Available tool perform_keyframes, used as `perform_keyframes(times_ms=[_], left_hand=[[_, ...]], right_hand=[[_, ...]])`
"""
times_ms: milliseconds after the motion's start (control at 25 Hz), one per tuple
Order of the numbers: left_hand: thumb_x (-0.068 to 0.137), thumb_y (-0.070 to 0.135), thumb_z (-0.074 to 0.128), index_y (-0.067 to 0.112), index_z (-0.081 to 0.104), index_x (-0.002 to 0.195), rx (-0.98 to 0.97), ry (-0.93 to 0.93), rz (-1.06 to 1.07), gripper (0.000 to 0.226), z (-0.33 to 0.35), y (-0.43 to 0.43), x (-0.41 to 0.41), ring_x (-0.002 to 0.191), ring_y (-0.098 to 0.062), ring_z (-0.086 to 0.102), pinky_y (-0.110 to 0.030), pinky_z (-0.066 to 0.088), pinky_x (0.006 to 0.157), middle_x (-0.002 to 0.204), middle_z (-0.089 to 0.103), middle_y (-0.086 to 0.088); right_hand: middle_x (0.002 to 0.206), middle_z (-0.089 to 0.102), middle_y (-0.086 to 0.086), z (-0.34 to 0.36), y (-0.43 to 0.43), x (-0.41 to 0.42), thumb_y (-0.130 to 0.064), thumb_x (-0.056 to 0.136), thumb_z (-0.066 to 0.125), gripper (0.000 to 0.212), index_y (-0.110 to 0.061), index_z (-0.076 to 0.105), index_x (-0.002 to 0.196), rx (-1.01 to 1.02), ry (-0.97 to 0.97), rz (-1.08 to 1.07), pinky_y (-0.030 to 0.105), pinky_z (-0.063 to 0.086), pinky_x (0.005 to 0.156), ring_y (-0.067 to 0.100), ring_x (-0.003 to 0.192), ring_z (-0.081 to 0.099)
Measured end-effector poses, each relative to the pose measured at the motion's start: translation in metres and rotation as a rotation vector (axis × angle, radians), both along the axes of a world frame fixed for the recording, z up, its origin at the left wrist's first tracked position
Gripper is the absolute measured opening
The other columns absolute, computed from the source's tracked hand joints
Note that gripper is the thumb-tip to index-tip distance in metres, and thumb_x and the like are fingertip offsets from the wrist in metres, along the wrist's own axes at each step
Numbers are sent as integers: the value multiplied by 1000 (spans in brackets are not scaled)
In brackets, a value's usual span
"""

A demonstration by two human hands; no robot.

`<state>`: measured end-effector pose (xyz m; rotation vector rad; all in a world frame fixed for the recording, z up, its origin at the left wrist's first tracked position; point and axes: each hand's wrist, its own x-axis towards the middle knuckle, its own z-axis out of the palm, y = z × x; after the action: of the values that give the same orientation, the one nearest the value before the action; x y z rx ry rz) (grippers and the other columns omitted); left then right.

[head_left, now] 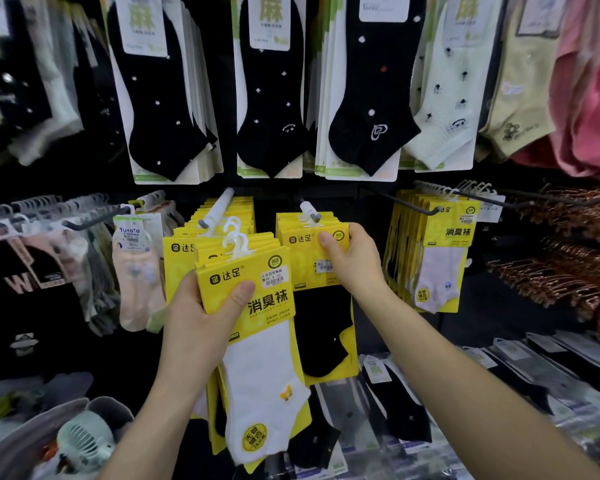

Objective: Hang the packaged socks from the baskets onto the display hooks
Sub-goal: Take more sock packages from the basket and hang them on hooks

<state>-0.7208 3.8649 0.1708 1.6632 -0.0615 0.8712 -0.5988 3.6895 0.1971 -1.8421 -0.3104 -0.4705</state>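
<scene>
My left hand (201,313) grips a stack of yellow-carded sock packs (253,327) with white socks and white plastic hangers on top, held in front of the rack. My right hand (352,258) holds the top right of a yellow pack with black socks (312,271) that hangs on the centre display hook (309,211). Left of it, another hook (219,209) carries a row of yellow packs. A third row of yellow packs (440,258) hangs to the right.
Black and pale ankle socks on white cards (271,84) fill the upper row. Pink and grey sock packs (132,271) hang at left, copper-coloured hangers (561,258) at right. Flat clear-wrapped packs (499,375) lie below right. A grey bag with a small mint fan (84,441) sits bottom left.
</scene>
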Motion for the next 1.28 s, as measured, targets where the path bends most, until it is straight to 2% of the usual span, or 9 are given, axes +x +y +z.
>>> perform_keyframes(times_ms=[120,200,320,440,520,640,1000,1200,1280], left_hand=[[78,24,70,35,55,86,10,6,-18,21,1,-9,1,73,19,59,-1,42,54,76,62,40],[78,23,70,35,55,87,8,7,-42,21,1,-16,4,73,20,58,0,41,53,75,62,41],[77,25,71,37,55,87,9,12,-83,22,1,-30,10,75,19,59,0,42,54,77,62,41],[71,33,73,37,55,86,5,34,-101,24,1,-44,16,75,17,60,-3,45,57,77,65,35],[64,41,72,36,55,87,-3,57,-105,30,1,-49,19,73,16,60,-5,46,57,78,68,22],[59,53,64,36,53,91,20,62,-113,37,3,-49,20,75,20,58,-3,46,59,88,63,22],[75,47,57,37,55,91,68,-41,0,19,4,-25,5,85,18,57,-1,41,64,86,64,33],[83,44,60,28,58,105,67,-61,18,27,7,0,-6,97,-6,64,-29,51,78,103,68,12],[82,41,56,23,58,109,67,-58,26,33,5,3,-9,96,-5,64,-23,51,76,105,68,9]], right_hand=[[94,55,-9,-5,-5,-4,-41,84,64,30,-25,46,103,-6,5,-103,24,44,69,10,89,54],[92,53,-7,-13,-12,-16,-43,80,67,30,-29,47,97,81,-97,-131,26,43,73,7,86,52],[79,57,-4,-22,-12,-44,-55,64,70,36,-29,53,83,192,-66,157,28,45,66,4,73,52],[88,65,19,-25,-7,-56,-61,54,77,64,-9,60,87,111,-36,235,43,51,69,20,73,56],[88,70,13,-23,-13,-57,-50,61,76,46,-13,64,84,156,-42,251,41,55,67,24,76,64],[82,74,-7,-23,-24,-55,-24,78,72,10,-24,65,84,258,12,323,20,54,59,10,77,71],[94,72,-1,-24,-32,-41,-14,90,59,14,-25,54,96,334,49,255,27,56,70,13,86,69],[100,70,6,-6,-28,-24,-15,92,57,15,-28,52,95,291,25,211,29,56,73,16,90,68],[100,69,6,-2,-18,-18,-16,91,58,16,-29,51,92,228,4,178,32,56,74,18,91,67]])
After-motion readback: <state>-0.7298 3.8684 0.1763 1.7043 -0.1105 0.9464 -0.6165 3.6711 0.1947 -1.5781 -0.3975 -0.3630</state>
